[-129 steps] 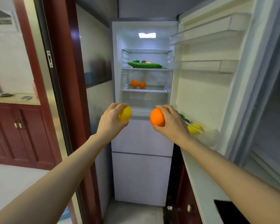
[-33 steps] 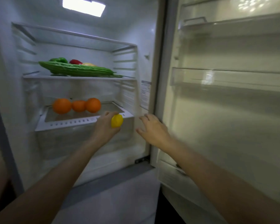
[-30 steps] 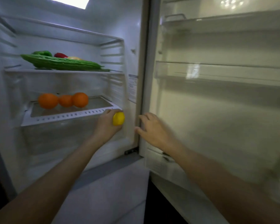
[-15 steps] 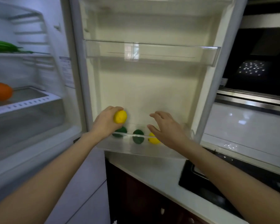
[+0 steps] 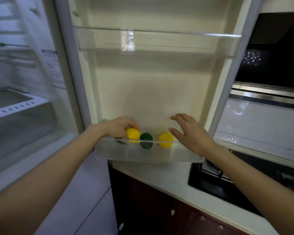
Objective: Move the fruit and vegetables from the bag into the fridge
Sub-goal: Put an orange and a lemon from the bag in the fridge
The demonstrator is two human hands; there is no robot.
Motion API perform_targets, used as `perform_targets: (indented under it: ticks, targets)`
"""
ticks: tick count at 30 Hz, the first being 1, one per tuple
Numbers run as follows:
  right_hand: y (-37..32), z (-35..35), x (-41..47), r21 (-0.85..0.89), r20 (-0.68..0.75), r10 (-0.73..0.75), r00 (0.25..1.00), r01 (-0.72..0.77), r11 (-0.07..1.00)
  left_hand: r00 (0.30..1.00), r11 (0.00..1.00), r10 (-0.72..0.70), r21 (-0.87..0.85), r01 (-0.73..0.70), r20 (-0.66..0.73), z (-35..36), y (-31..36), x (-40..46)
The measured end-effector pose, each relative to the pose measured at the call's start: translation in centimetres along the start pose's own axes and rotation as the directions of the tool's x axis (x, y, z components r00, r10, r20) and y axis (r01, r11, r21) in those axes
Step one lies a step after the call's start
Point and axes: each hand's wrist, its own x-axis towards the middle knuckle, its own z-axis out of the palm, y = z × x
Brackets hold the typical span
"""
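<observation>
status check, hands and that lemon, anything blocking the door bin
Left hand shut on lemon, lowering it into the bottom door bin. Right hand open, empty. Green fruit and second lemon already in bin, beside the drop spot.

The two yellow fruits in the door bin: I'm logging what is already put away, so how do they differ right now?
The left yellow fruit is gripped by the left hand, whose fingers partly cover it; the right yellow fruit lies free, with the open right hand beside it. A dark green fruit sits between them. Both are yellow, similar in size, and in the lower door bin.
</observation>
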Motion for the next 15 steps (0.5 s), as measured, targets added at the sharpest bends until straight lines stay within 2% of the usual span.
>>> perform_targets:
  ticks: [3, 7, 10, 15]
  targets:
    - [-0.5, 0.8, 0.6, 0.024, 0.016, -0.011, 1.0, 0.011, 1.0, 0.995, 0.997, 0.07, 0.026, -0.072, 0.066, 0.2, -0.3, 0.8]
    - [-1.2, 1.4, 1.5, 0.01, 0.026, -0.028, 0.999, 0.028, 1.0, 0.991, 0.994, 0.108, 0.004, -0.108, 0.075, 0.5, -0.8, 1.6]
    - [-1.2, 1.8, 2.0, 0.013, 0.013, -0.011, 1.0, 0.01, 1.0, 0.996, 0.995, 0.08, -0.061, -0.079, 0.025, 0.7, -1.2, 1.7]
    - [-0.3, 2.0, 1.8, 0.013, 0.001, 0.019, 1.0, -0.019, 1.0, 0.991, 0.999, 0.031, -0.028, -0.035, -0.129, 0.5, -1.0, 0.9]
